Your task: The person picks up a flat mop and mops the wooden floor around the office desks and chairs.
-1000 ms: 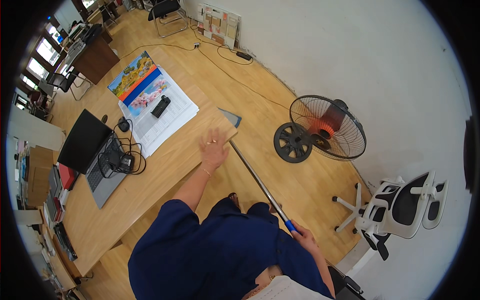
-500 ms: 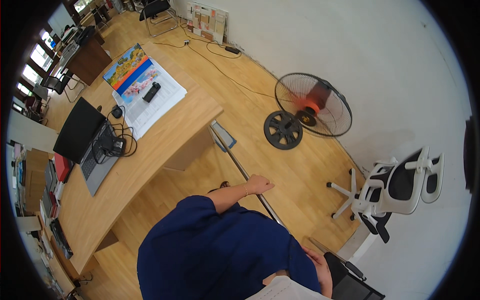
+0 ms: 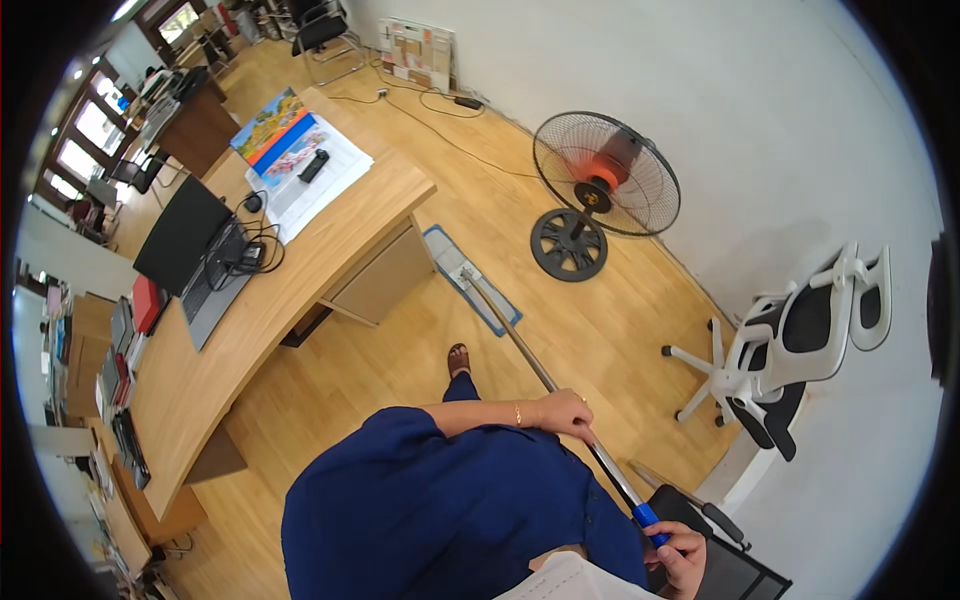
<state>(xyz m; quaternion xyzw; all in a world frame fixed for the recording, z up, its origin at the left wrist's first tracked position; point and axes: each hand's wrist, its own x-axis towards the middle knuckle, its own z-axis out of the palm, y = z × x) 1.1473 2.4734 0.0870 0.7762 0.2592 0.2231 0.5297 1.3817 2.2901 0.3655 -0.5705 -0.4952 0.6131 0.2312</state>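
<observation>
While both hands (image 3: 563, 413) hold the pole (image 3: 522, 347), the mop head (image 3: 460, 266) shows whole

The left grip, on the bench (image 3: 290, 255) corner a second ago, now wraps the shiny metal pole; the right grip (image 3: 682, 556) is closed round its blue sleeve (image 3: 646, 516). Flat and rectangular, greyish with a blue rim, the mop head lies on the wood-grained floor (image 3: 600, 350) just beside the bench's curved edge. Bare floor lies between it and the round-based fan (image 3: 612, 166).
</observation>
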